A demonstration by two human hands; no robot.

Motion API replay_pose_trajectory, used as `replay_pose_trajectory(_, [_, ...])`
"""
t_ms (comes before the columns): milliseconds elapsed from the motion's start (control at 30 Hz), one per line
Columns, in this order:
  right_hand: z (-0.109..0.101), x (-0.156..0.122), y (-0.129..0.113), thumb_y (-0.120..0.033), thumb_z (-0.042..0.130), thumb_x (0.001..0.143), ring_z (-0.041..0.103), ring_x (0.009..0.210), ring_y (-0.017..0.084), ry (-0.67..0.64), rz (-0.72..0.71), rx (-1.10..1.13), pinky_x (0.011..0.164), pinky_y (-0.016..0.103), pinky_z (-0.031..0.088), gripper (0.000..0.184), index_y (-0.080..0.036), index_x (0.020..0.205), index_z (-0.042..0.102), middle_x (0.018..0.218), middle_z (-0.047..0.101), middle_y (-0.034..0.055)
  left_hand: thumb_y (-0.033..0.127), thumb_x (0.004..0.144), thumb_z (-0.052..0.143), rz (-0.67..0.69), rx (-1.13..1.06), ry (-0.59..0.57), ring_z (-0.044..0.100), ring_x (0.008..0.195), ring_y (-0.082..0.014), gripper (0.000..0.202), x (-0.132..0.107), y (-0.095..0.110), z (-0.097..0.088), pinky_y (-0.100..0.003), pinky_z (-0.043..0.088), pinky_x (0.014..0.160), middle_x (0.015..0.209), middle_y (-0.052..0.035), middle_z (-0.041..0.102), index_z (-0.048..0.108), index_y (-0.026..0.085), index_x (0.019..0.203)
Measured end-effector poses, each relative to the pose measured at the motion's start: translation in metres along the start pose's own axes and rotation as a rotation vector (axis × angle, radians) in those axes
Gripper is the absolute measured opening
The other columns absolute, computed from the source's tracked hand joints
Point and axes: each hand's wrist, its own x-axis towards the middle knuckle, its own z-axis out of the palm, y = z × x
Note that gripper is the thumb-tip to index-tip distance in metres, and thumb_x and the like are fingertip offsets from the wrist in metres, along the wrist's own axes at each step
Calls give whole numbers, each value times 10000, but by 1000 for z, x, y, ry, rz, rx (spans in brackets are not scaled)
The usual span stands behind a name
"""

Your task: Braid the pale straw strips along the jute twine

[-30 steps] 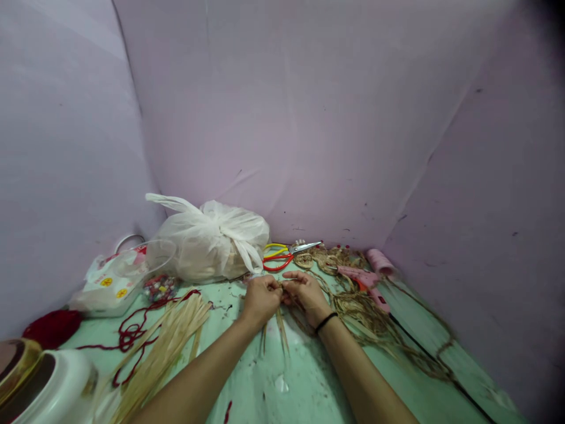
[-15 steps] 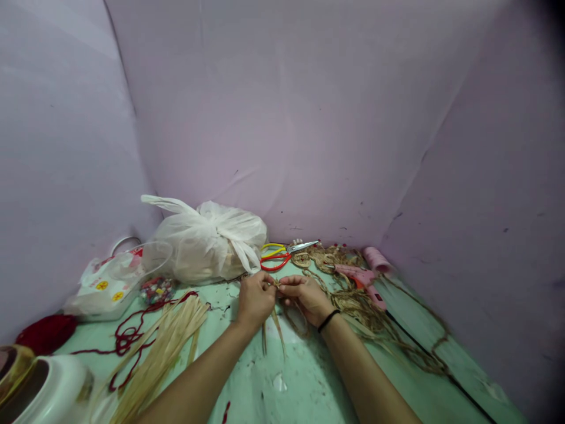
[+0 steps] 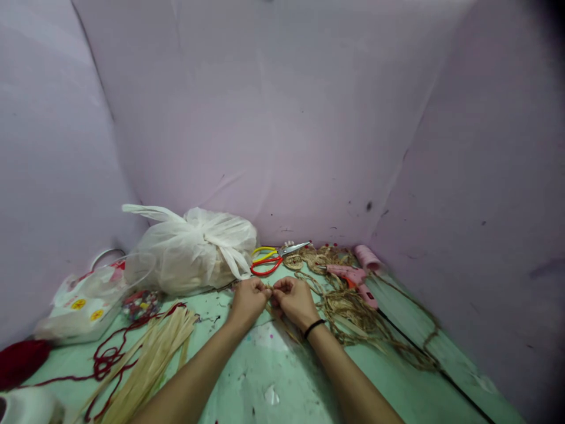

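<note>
My left hand [image 3: 248,298] and my right hand [image 3: 292,300] meet knuckle to knuckle over the green table [image 3: 282,377], both with fingers curled in a pinch. Between them they hold thin tan straw strips [image 3: 270,292]; the strips' loose ends trail back under my right wrist. A black band circles my right wrist [image 3: 313,328]. A bundle of pale straw strips [image 3: 150,365] lies on the table to the left of my left forearm.
A tied white plastic bag [image 3: 194,250] sits behind my hands. Red and yellow scissors [image 3: 269,262], a pink glue gun [image 3: 355,280], a pink spool [image 3: 367,257] and tangled jute twine [image 3: 357,312] lie at right. Dark red yarn [image 3: 110,359], beads [image 3: 136,303] and a plastic packet [image 3: 83,300] lie at left.
The view has swung right and slightly up, so everything sits further left in the frame. My hands have stayed together on the strips, which now hang less far below them.
</note>
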Motion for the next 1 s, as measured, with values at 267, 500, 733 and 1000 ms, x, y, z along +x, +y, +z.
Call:
replay_pose_trajectory(267, [6, 12, 4, -159, 497, 623, 548, 507, 133, 110, -159, -232, 473, 214, 395, 66, -155, 630, 563, 535, 594, 19, 194, 635, 558, -39, 80, 83, 479, 502, -108, 139, 4, 8, 1, -204, 298, 496, 510, 12, 555, 650, 151, 730])
replay_pose_trajectory(500, [10, 18, -2, -134, 493, 604, 539, 507, 136, 153, -102, -339, 489, 214, 374, 104, -153, 645, 587, 541, 606, 26, 211, 640, 563, -58, 290, 128, 557, 666, -174, 119, 7, 18, 2, -239, 332, 582, 673, -59, 641, 650, 156, 699])
replay_pose_trajectory(733, [10, 16, -8, -121, 498, 595, 524, 517, 137, 139, -150, -471, 521, 222, 355, 124, -159, 627, 612, 540, 602, 27, 160, 607, 526, -92, 297, 82, 554, 633, -171, 97, 7, 19, -1, -231, 318, 546, 625, -47, 622, 623, 167, 617])
replay_pose_trajectory(1000, [3, 7, -7, -123, 525, 637, 558, 644, 156, 62, -234, -612, 590, 234, 367, 134, -157, 681, 647, 700, 655, 69, 139, 575, 515, -1, 271, 7, 549, 646, -158, 116, 7, 7, -6, -226, 334, 570, 623, -39, 625, 628, 165, 582])
